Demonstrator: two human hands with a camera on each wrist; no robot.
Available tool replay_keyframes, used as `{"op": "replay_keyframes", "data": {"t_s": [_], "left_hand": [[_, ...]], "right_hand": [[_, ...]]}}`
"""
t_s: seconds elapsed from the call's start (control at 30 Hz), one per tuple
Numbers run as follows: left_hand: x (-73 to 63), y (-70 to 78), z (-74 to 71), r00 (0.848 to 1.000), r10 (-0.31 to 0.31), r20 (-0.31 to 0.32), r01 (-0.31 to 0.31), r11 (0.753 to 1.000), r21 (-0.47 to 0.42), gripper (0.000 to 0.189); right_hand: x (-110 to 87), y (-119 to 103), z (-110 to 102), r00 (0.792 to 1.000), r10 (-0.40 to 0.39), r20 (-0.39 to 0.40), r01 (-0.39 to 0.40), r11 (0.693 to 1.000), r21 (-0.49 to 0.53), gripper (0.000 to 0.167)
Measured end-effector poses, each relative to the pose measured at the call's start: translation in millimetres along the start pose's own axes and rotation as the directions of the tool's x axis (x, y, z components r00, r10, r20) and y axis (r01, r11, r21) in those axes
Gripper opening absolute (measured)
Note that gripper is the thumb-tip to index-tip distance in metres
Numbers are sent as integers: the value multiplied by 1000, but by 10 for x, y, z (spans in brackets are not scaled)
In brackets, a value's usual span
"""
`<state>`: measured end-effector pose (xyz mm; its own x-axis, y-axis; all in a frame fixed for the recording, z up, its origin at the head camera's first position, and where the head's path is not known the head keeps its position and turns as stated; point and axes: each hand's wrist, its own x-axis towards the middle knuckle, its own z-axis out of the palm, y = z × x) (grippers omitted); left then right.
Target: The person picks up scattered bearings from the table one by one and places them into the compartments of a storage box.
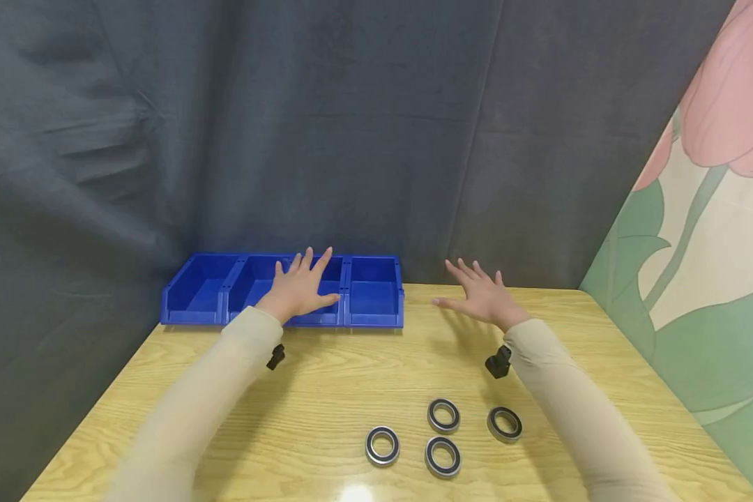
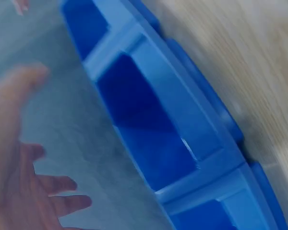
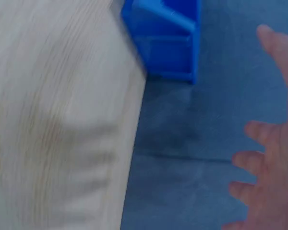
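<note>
My left hand (image 1: 298,289) is spread wide in front of the blue bin row (image 1: 373,321), its fingers apart and holding nothing. In the left wrist view that hand (image 2: 33,191) shows at the left, beside the bin compartments (image 2: 139,120). To the right of the bins, my right hand (image 1: 480,296) hovers with fingers splayed, casting a shadow on the wooden table (image 1: 351,369). The right wrist view has this hand (image 3: 273,158) empty too, with the end of the bins (image 3: 168,52) near the top. Several ring-shaped bearings (image 1: 383,446) lie flat on the table, nearer to me than both hands.
A dark grey curtain (image 1: 351,125) hangs right behind the table and bins. Along the right side stands a wall panel with a flower print (image 1: 715,335). Small black devices (image 1: 498,362) sit at both wrists.
</note>
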<state>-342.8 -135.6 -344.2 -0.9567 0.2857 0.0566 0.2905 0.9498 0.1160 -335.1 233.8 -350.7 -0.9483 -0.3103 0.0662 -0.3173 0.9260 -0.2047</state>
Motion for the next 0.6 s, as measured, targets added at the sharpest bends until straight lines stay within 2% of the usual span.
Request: {"op": "replay_keyframes", "data": {"t_s": [0.13,0.27,0.4,0.6], "left_hand": [[-163,88,-73,1000,21,-17,-21,1000,10,85],[-335,171,-69,997,80,-3,-80,997,25,71],[-487,222,-16,988,140,72,-140,990,-5,60],[-691,255,138,966,181,186,-164,981,-106,49]], "right_hand": [[-85,-78,-46,999,-36,20,35,998,58,85],[-215,-149,-48,998,-48,41,45,997,65,71],[-345,-170,22,995,-83,50,80,996,48,58],[-482,-163,153,988,-127,87,123,991,47,39]]}}
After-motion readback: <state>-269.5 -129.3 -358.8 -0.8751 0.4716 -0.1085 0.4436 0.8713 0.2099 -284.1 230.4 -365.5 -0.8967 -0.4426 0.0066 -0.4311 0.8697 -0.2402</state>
